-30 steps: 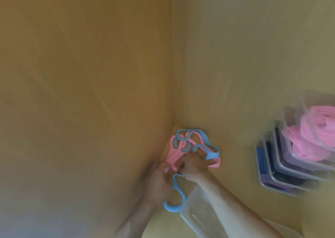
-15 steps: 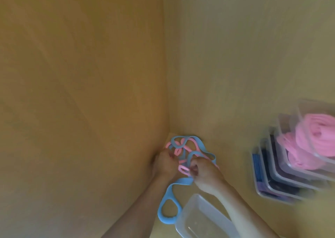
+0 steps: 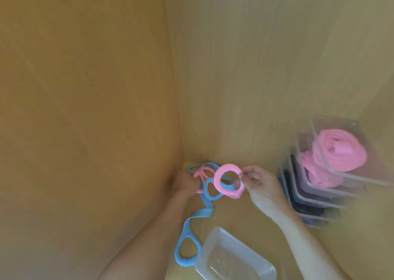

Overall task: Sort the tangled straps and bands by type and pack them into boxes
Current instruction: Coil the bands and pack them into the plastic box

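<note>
At far left a wooden panel (image 3: 85, 109) fills the view and meets a second panel (image 3: 266, 66) at a corner, with a wooden base (image 3: 238, 215) below. Near that corner my left hand (image 3: 185, 181) lies on the left edge of a tangle (image 3: 204, 171) of pink and blue bands that sits on the base. This hand is shadowed and blurred, so I cannot tell whether its fingers grip the tangle or only press on it. From the tangle a blue strap (image 3: 200, 214) trails toward me along the base and ends in a loop lying just beside a clear box (image 3: 232, 256). That box stands open near the bottom edge, between my forearms, and nothing shows inside it. Just right of the tangle a pink ring (image 3: 228, 166) is lifted and faces me, with blue loops showing through its hole. My right hand (image 3: 261, 184) holds it in a narrow pinch, thumb and fingertips closed on the right rim. A folded pink piece hangs under the ring; I cannot tell if it is joined to it. Right of my wrist a stack (image 3: 317, 196) of clear boxes leans against the second panel. Pink bands (image 3: 339, 154) are coiled in the upper boxes, and dark bands (image 3: 298, 207), too blurred to sort by colour, fill the lower ones.
</note>
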Motion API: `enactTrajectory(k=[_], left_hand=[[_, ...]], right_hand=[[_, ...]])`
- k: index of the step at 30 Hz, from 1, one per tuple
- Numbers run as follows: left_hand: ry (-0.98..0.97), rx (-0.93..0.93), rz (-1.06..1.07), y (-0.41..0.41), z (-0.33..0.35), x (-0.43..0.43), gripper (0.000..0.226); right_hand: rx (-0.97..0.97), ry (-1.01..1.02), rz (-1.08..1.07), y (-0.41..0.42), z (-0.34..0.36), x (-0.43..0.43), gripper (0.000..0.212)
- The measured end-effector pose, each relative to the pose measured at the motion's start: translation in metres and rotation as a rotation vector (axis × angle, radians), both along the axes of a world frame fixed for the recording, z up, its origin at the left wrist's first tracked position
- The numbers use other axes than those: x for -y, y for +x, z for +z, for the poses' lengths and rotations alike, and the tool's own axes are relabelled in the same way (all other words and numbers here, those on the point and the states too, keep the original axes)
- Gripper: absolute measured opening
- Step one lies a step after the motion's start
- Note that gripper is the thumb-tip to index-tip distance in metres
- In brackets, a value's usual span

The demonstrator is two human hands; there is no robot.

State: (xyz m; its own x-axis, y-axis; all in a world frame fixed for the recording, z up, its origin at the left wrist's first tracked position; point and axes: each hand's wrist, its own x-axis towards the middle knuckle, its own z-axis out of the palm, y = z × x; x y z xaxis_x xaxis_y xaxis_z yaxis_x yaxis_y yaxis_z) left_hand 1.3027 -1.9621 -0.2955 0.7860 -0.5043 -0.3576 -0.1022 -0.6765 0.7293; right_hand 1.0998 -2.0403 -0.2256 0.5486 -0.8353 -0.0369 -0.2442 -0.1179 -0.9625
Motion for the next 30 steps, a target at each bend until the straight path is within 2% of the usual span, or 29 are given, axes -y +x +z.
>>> enactTrajectory(k=[5,9,17,24,30], left_hand=[[-0.086,-0.088,0.065,0.005,0.036,-0.005,0.021],[-0.199,0.003,0.043,0.003,0.068,-0.015,0.012],[-0.411,-0.013,-0.177,-0.006,0.153,-0.017,0.014],[-0.599,0.069,-0.218,-0.018,0.212,-0.009,0.012],[-0.683,0.138,-0.271,-0.022,0.251,-0.001,0.01]], right_hand=[[0.089,-0.013,-0.01,0.009,0.032,0.009,0.012],[0.147,-0.028,-0.001,0.014,0.055,0.009,0.012],[0.24,-0.065,0.011,0.029,0.104,0.012,0.011],[0.287,-0.112,0.03,0.027,0.142,0.018,0.01],[0.38,-0.097,0.02,0.017,0.173,0.03,0.011]])
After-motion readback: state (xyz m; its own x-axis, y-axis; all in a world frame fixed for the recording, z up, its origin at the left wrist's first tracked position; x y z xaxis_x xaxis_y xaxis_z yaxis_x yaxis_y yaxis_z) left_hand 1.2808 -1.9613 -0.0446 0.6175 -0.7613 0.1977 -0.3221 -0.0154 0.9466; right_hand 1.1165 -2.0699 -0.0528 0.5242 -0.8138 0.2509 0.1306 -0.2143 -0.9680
